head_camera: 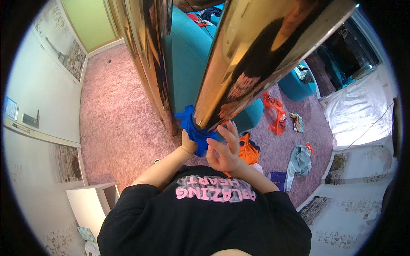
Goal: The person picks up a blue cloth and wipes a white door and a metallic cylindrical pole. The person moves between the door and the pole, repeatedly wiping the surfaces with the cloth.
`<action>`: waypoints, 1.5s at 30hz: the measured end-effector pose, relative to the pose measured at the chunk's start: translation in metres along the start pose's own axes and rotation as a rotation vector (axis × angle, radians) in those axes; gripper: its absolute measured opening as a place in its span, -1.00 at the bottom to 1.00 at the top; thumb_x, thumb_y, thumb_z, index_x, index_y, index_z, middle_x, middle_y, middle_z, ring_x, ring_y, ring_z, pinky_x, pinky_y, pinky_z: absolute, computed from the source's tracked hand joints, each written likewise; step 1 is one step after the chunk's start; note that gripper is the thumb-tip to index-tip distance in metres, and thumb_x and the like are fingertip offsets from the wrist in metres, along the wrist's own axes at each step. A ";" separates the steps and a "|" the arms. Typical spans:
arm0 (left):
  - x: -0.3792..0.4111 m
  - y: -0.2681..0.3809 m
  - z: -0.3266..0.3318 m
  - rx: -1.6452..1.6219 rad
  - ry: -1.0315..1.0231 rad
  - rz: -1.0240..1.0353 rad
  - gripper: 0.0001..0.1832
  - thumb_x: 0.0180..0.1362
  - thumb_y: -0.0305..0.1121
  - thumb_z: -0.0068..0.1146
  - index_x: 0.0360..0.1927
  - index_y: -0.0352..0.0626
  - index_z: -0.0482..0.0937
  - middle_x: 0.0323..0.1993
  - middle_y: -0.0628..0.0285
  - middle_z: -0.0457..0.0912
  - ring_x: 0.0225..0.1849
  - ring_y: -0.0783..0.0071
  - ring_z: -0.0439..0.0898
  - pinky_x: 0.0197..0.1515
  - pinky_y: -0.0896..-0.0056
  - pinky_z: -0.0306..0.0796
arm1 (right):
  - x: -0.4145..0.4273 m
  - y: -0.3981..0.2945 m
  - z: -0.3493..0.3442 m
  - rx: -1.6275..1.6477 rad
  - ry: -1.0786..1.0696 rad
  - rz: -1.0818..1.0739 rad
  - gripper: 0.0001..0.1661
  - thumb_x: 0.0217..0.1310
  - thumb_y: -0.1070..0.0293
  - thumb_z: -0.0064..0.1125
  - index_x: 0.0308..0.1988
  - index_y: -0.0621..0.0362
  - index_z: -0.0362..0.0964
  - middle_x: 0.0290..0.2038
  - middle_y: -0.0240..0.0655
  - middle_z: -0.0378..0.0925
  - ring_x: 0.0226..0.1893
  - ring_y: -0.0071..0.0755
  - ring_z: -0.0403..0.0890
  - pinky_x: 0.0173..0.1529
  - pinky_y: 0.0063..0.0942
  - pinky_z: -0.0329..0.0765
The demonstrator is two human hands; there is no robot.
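A tall mirrored, gold-tinted panel (pixel 243 64) rises right before me, its narrow lower end at my hands. Bunched blue cloth (pixel 197 136) lies around that end. My left hand (pixel 189 142) holds the cloth from below and the left; its fingers are largely hidden behind the cloth. To the right of the cloth is my right hand (pixel 224 148), palm turned up, with its fingers apart and nothing held in them. The fingertips are close to the panel's edge, and I cannot tell whether they touch it. The panel's face shows reflections of a hand and dark clothing.
Another shiny gold-framed panel (pixel 147 64) stands at the left. Behind are teal upholstered seats (pixel 189 57). On the pink carpet (pixel 105 105) lie an orange bag (pixel 276 112), orange cloth (pixel 248 152) and a grey garment (pixel 301 160). A white cabinet (pixel 86 204) stands lower left, near a door (pixel 48 80).
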State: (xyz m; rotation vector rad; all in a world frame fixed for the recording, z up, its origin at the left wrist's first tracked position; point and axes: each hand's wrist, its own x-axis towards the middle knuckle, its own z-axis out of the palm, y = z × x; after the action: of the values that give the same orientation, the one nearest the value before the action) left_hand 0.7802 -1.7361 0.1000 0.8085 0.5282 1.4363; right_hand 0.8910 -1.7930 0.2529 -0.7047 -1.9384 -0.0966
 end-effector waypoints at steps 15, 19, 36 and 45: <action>0.040 0.095 0.095 0.450 0.213 0.610 -0.44 0.16 -0.32 0.21 0.21 -0.22 0.32 0.07 0.10 0.46 0.06 0.26 0.45 0.12 0.31 0.35 | 0.002 0.003 -0.008 0.169 0.008 -0.186 -0.62 0.00 0.58 0.15 -0.09 0.15 0.53 0.12 -0.05 0.44 0.22 0.12 0.40 0.30 -0.01 0.32; 0.037 0.110 0.083 0.290 0.227 0.680 -0.42 0.11 -0.32 0.28 0.18 -0.23 0.33 0.03 0.11 0.47 0.00 0.27 0.46 0.06 0.33 0.38 | 0.021 -0.003 0.010 0.381 -0.227 -0.185 -0.54 -0.03 0.54 0.20 -0.03 0.12 0.54 0.09 -0.15 0.49 0.18 -0.04 0.49 0.27 -0.16 0.39; 0.055 0.224 -0.062 1.098 -0.026 0.500 -0.69 -0.11 -0.26 0.36 -0.35 -0.10 0.49 -0.38 0.14 0.47 -0.26 0.08 0.46 -0.19 0.06 0.31 | 0.079 -0.041 0.157 0.038 0.014 0.259 -0.34 -0.20 0.68 0.22 0.02 0.00 0.46 0.08 -0.13 0.36 0.08 0.03 0.41 0.11 -0.17 0.40; 0.084 0.275 -0.093 1.247 -0.314 0.486 -0.39 -0.03 -0.37 0.34 0.10 -0.37 0.40 0.00 -0.28 0.46 0.08 -0.30 0.40 0.17 -0.07 0.29 | 0.110 0.001 0.181 0.042 0.185 0.924 -0.73 0.16 0.54 0.07 -0.11 0.25 0.54 -0.27 -0.16 0.63 -0.22 -0.17 0.65 -0.10 -0.36 0.52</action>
State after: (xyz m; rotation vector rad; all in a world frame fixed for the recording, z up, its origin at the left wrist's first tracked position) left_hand 0.5383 -1.6522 0.2603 2.2269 1.0386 1.2613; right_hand 0.7130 -1.6787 0.2612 -1.4325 -1.2828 0.4318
